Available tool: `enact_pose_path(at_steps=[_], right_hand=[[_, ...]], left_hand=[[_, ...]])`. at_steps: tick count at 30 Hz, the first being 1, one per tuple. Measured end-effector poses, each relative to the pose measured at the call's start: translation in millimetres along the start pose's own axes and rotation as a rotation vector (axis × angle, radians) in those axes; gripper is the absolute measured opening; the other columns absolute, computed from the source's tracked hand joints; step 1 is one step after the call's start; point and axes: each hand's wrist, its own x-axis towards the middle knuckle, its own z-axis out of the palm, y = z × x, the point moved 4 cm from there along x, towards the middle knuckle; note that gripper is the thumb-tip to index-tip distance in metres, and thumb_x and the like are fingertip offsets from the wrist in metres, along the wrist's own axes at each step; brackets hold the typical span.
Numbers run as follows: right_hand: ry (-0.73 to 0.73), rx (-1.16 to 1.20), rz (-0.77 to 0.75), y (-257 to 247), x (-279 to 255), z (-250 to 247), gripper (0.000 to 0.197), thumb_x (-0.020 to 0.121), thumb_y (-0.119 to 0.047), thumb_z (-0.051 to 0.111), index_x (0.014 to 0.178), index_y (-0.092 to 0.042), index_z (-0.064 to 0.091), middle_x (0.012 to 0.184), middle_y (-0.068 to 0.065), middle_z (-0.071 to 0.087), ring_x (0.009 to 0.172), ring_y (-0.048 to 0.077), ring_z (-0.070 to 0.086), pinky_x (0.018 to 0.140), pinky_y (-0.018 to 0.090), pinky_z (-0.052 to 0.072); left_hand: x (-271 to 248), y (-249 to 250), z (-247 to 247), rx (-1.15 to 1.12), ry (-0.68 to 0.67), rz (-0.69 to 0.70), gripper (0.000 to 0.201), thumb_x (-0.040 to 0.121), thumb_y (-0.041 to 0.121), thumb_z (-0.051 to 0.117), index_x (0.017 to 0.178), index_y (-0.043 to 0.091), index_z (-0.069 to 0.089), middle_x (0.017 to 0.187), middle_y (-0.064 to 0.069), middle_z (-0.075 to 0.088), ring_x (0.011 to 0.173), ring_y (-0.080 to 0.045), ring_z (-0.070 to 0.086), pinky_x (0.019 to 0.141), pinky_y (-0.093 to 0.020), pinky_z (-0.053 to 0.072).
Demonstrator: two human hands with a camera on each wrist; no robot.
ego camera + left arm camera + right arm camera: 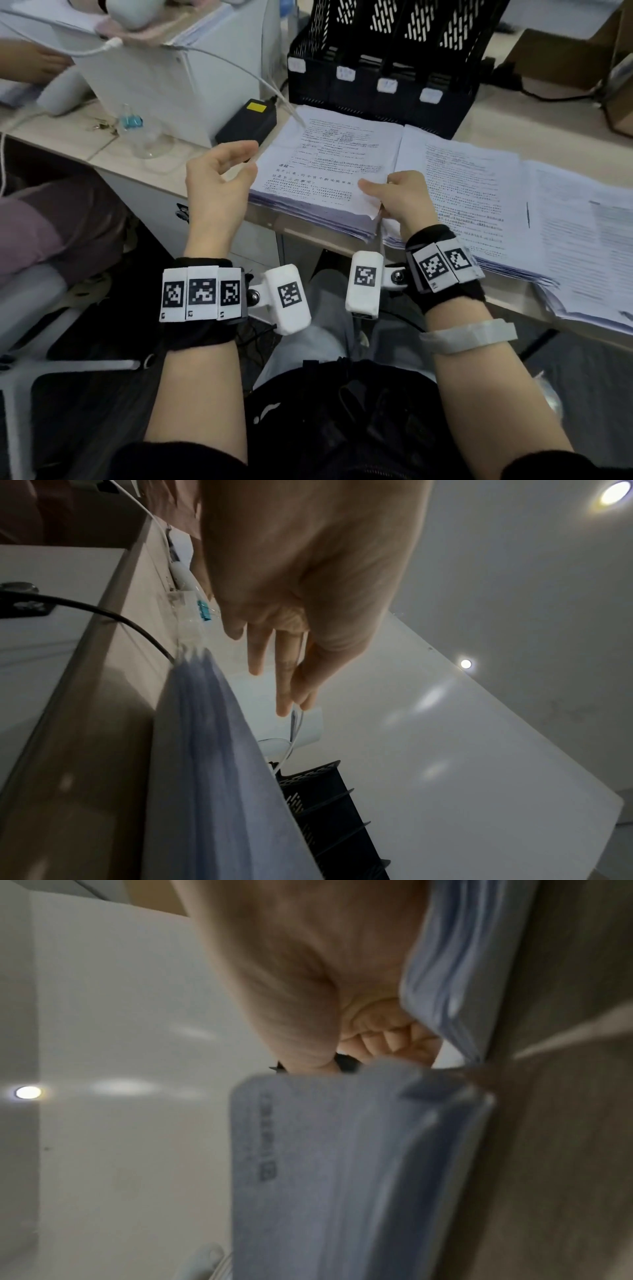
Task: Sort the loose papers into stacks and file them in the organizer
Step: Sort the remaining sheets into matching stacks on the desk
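Observation:
Three stacks of printed papers lie side by side on the desk: a left stack, a middle stack and a right stack. Behind them stands a black mesh organizer with several upright slots. My right hand pinches the near right corner of the left stack, thumb on top, fingers curled under. My left hand hovers just left of that stack, fingers relaxed, holding nothing.
A black power adapter lies left of the papers, next to a white box with a white cable. A blue binder clip sits further left. Another person's hand is at far left. Cardboard boxes stand at back right.

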Motion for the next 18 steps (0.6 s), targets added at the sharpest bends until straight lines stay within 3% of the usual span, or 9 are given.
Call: enact_pose_path(at_steps=[2,4,5,9,11,14,18], right_hand=[[0.007,-0.047,-0.047,-4,-5,-12,0.036,0.082,-0.03,0.072,0.099,-0.002,0.058,0.088,0.007,0.053,0.086,0.025,0.053,0.075,0.035,0.046],[0.037,-0.092,-0.089,-8,-13,-29,0.056,0.084,-0.034,0.068,0.121,0.005,0.054,0.117,0.015,0.06,0.106,0.028,0.057,0.094,0.038,0.047],[0.043,-0.097,-0.109,-10,-17,-37,0.053,0.085,-0.036,0.067,0.122,0.001,0.057,0.123,0.013,0.06,0.109,0.025,0.058,0.094,0.036,0.048],[0.015,-0.022,-0.194,-10,-34,-71,0.018,0.087,-0.027,0.064,0.092,-0.01,0.069,0.094,0.004,0.072,0.072,0.011,0.068,0.058,0.018,0.047],[0.074,0.02,-0.224,-5,-39,-88,0.013,0.087,-0.023,0.063,0.081,-0.012,0.068,0.084,0.004,0.073,0.06,0.009,0.067,0.048,0.014,0.043],[0.235,0.105,-0.261,7,-48,-121,0.016,0.087,-0.019,0.063,0.073,-0.012,0.067,0.07,0.006,0.071,0.049,0.011,0.062,0.044,0.012,0.038],[0.474,0.146,-0.264,32,-58,-164,0.019,0.084,-0.019,0.063,0.075,-0.004,0.068,0.056,0.002,0.067,0.039,0.009,0.054,0.045,0.012,0.04]], left_hand=[[-1,7,7,-0.011,-0.033,0.018,0.028,0.085,0.001,0.056,0.104,0.017,0.068,0.107,0.002,0.07,0.106,-0.006,0.063,0.099,-0.023,0.047],[-4,15,18,-0.042,-0.077,0.036,0.026,0.086,0.002,0.056,0.103,0.019,0.068,0.105,0.003,0.07,0.106,-0.006,0.063,0.099,-0.025,0.048],[-6,19,25,-0.054,-0.103,0.051,0.025,0.087,0.003,0.056,0.103,0.017,0.067,0.105,0.003,0.07,0.105,-0.007,0.064,0.099,-0.024,0.048],[-19,37,64,-0.104,-0.241,0.094,0.022,0.09,0.003,0.055,0.108,0.011,0.066,0.101,-0.001,0.07,0.102,-0.008,0.065,0.094,-0.019,0.049],[-27,45,82,-0.129,-0.315,0.104,0.021,0.091,0.003,0.055,0.109,0.008,0.065,0.099,-0.001,0.07,0.102,-0.008,0.066,0.093,-0.019,0.05],[-43,57,112,-0.167,-0.43,0.103,0.021,0.091,0.003,0.054,0.107,0.011,0.065,0.098,-0.001,0.071,0.1,-0.007,0.067,0.09,-0.02,0.051],[-68,70,155,-0.197,-0.561,0.084,0.021,0.092,0.003,0.053,0.108,0.01,0.065,0.099,-0.003,0.071,0.098,-0.009,0.067,0.091,-0.022,0.053]])
